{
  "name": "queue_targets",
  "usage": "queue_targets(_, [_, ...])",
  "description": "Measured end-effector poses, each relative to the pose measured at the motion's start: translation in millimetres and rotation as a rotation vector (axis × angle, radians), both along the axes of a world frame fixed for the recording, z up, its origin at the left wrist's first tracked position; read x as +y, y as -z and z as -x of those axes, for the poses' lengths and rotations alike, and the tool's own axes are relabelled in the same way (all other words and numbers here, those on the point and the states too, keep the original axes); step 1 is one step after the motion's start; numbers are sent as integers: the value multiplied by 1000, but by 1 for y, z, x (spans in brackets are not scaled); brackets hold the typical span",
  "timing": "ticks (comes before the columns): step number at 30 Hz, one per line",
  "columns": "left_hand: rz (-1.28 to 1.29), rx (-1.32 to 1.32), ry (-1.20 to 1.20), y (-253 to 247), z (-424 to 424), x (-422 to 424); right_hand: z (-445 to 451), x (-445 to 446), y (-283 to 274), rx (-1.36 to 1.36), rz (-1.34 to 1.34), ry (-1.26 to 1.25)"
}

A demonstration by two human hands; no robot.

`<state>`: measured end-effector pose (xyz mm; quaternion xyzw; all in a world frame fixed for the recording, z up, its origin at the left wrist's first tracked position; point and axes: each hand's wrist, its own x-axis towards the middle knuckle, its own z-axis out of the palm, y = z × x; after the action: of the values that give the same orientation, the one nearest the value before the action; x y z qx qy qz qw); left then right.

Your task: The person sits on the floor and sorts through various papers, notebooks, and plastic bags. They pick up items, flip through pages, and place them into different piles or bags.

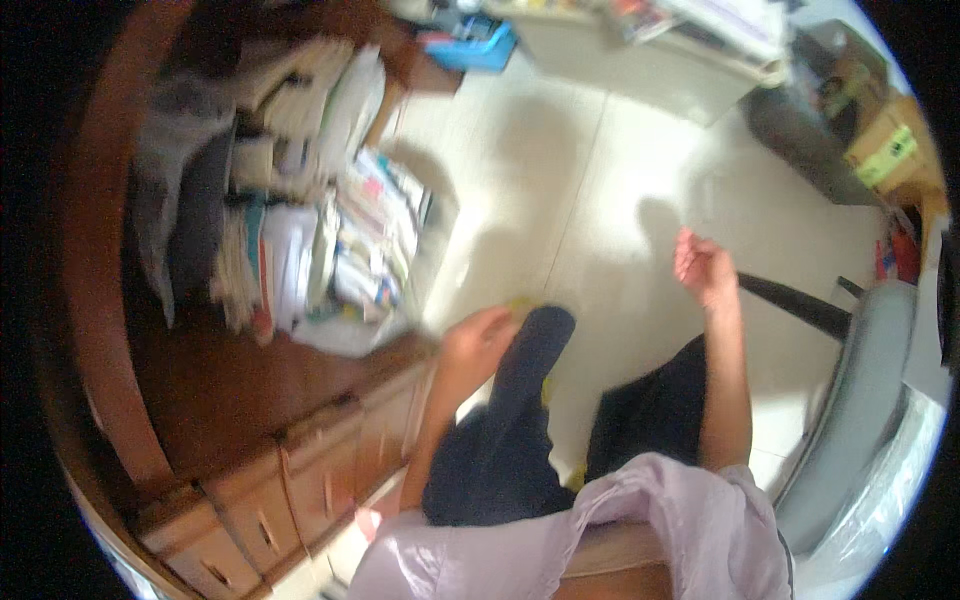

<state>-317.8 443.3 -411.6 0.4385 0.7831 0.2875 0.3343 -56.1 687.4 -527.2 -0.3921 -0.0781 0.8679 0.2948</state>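
Observation:
My left hand (480, 341) hangs beside my dark trouser leg (534, 349), its fingers loosely bent and blurred. No object shows in it. Over the pale tiled floor, my right hand (705, 268) is held out with curled fingers, thumb a little apart, and appears to hold nothing. To the left of my left hand, stacks of books and papers (289, 247) stand on a brown wooden surface (225, 397). A translucent plastic bag (360, 337) lies around the nearest stack.
Wooden drawers (319, 480) run below the surface on my left. A grey padded chair (855, 405) stands at right, its dark leg (795, 300) reaching across the floor. Ahead are a pale cabinet (637, 67), a blue box (476, 49) and a cardboard box (892, 142) with a yellow label.

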Motion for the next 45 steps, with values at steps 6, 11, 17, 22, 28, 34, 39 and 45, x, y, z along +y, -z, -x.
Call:
queue_targets(6, [-219, -347, -87, -143, 1, 38, 9, -9, 0, -157, -91, 92])
queue_targets(11, [-224, -424, 67, -199, -38, 60, 22, -10, -20, -296, -170, 157])
queue_targets(17, [-94, -341, 454, -260, -86, 49, 43, -22, -83, -366, -316, 279])
queue_targets(22, [-161, -582, 108, -267, -115, 41, 60, -14, -132, -346, -484, 449])
queue_targets(28, [-371, -204, -6, -221, -118, 81, 44, -10, -194, -398, -643, 487])
queue_targets(34, [-343, -190, 25, -208, -111, 94, 17, -13, -272, -585, -887, 468])
queue_targets(39, [-453, -157, -20, -192, -93, 111, 8, 8, -308, -845, -1065, 355])
queue_targets(45, [-488, -169, -37, -183, -85, 124, 25, 86, -301, -1187, -1295, 287])
